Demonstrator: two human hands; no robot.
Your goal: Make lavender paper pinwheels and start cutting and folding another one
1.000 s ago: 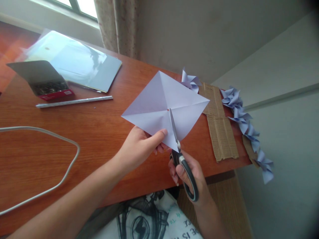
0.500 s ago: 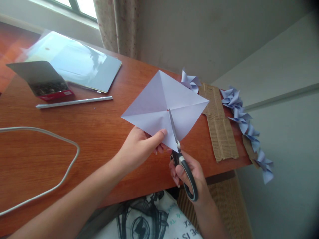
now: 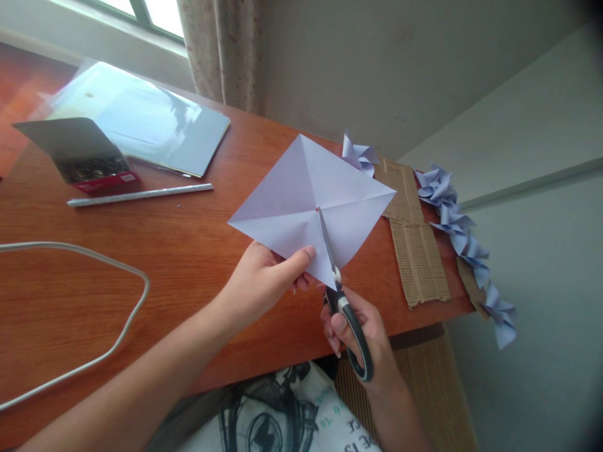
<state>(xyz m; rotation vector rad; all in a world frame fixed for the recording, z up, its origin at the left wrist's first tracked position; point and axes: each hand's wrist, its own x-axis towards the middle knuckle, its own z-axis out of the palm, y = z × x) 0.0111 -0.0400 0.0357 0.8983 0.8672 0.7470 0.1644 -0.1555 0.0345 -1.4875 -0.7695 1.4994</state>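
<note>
My left hand (image 3: 264,280) pinches the near edge of a pale lilac square of paper (image 3: 301,188), creased along both diagonals and held above the wooden desk (image 3: 188,251). My right hand (image 3: 362,333) grips black-handled scissors (image 3: 343,301). Their blades lie along the near crease, with the tip at the paper's centre.
Strips of corrugated cardboard (image 3: 417,251) lie at the desk's right end beside a row of folded lilac paper pinwheels (image 3: 464,242); one more pinwheel (image 3: 358,154) sits behind the paper. A white stick (image 3: 139,194), a red box (image 3: 94,169), a plastic sheet pack (image 3: 146,119) and a grey cable (image 3: 117,276) lie left.
Almost nothing differs: the paper, both hands and the scissors keep the same pose, with only a slight shift of the view.
</note>
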